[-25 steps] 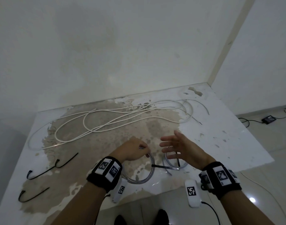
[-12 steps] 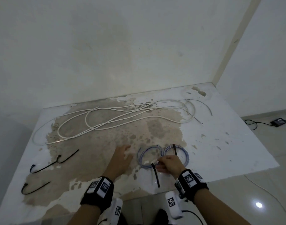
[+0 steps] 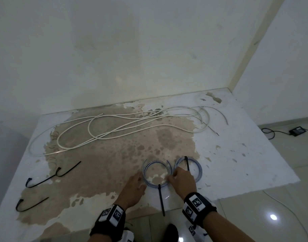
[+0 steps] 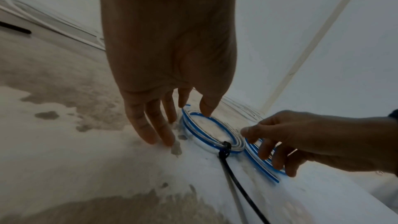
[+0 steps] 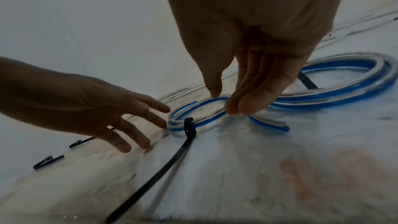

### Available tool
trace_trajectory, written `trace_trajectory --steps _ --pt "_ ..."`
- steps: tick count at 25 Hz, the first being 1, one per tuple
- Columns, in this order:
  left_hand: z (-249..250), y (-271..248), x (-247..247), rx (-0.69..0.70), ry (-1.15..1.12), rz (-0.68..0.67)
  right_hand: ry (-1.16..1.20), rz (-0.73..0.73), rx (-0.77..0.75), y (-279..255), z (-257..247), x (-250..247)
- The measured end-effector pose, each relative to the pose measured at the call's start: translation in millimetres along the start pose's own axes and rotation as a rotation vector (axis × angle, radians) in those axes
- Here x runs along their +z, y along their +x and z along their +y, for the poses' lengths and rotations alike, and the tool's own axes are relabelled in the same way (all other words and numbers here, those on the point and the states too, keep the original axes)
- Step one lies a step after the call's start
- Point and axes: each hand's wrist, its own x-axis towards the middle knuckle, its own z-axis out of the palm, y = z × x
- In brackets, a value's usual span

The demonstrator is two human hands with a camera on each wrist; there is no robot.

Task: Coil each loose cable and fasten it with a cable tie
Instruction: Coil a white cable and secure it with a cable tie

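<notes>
Two coils of blue-and-white cable lie side by side near the table's front edge. The left coil (image 3: 154,161) (image 4: 217,123) (image 5: 207,123) has a black cable tie (image 3: 161,199) (image 5: 168,164) round it, tail pointing at me. The right coil (image 3: 198,165) (image 5: 344,98) carries its own tie (image 3: 186,163). My left hand (image 3: 138,177) lies flat beside the left coil, fingers straight, thumb touching its rim. My right hand (image 3: 174,174) rests its straight fingertips where the coils meet. A long loose white cable (image 3: 114,130) sprawls at the back.
Two spare black cable ties (image 3: 53,173) (image 3: 31,204) lie at the left on the stained white table (image 3: 237,163). A wall stands right behind it. On the floor to the right are a black adapter (image 3: 297,131) and a thin white wire (image 3: 289,212).
A second ago my left hand gripped the left coil and my right hand hovered open. Both hands have come down; the left coil now lies on the table beside the right one.
</notes>
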Motion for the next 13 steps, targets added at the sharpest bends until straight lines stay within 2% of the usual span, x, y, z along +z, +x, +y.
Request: trace_trajectory --steps 3,5,9,11,13 --pt "1.9 8.2 4.8 0.068 -0.013 0.013 -0.156 -0.019 -0.153 0.3 -3.4 5.0" --pt "-0.3 12.4 4.9 0.071 -0.032 0.034 -0.253 -0.024 -0.179 2.3 -2.5 8.0" --pt "-13.4 21.6 0.9 0.043 -0.021 0.079 -0.26 -0.048 -0.196 3.1 3.3 7.5" --pt "-15.9 30.3 4.4 0.108 0.077 0.199 -0.223 -0.077 -0.217 6.1 6.3 4.7" --pt "-14.9 39.2 13.0 0.231 0.254 0.334 -0.159 -0.134 -0.232 9.9 9.1 -0.5"
